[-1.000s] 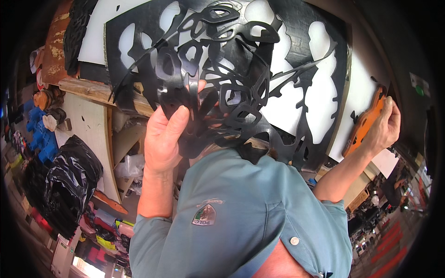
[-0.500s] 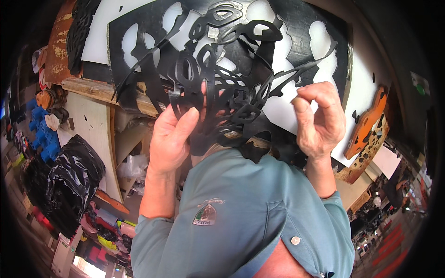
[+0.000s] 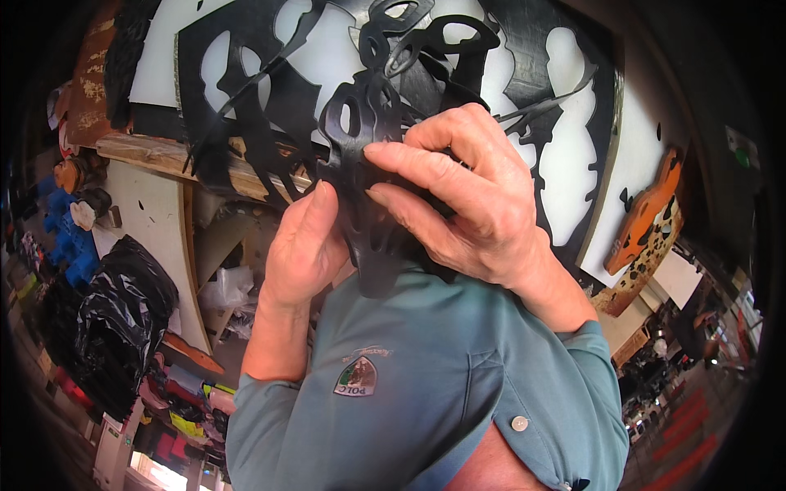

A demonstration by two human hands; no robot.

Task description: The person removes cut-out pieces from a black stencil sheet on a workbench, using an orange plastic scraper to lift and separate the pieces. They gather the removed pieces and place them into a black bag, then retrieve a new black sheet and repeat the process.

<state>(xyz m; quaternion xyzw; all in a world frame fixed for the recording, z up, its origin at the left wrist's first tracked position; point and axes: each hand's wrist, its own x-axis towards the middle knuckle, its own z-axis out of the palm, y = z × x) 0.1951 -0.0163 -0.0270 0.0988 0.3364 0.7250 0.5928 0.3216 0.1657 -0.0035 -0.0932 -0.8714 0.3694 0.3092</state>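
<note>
Well, from my end both hands crowd one narrow spot. I have the left hand [image 3: 303, 250] gripping a black cut-out strip [image 3: 354, 147] between thumb and fingers, along its left edge. The right hand [image 3: 467, 196] comes in from the other side, thumb and forefinger tips against the strip; whether they pinch it, I can't tell. Only a slim gap, bridged by the strip, parts the two hands. The strip is in front of the chest, its lower end overlapping the teal shirt [image 3: 426, 344] in my view, its upper loops over a black perforated sheet [image 3: 528, 53].

Leftward, the bench's rough wooden edge [image 3: 155, 153] stands near the left hand. Rightward there's more room: beyond the sheet's straight edge runs a white board [image 3: 610, 237], dotted with black scraps, and an orange piece [image 3: 647, 217] lies along its far margin.
</note>
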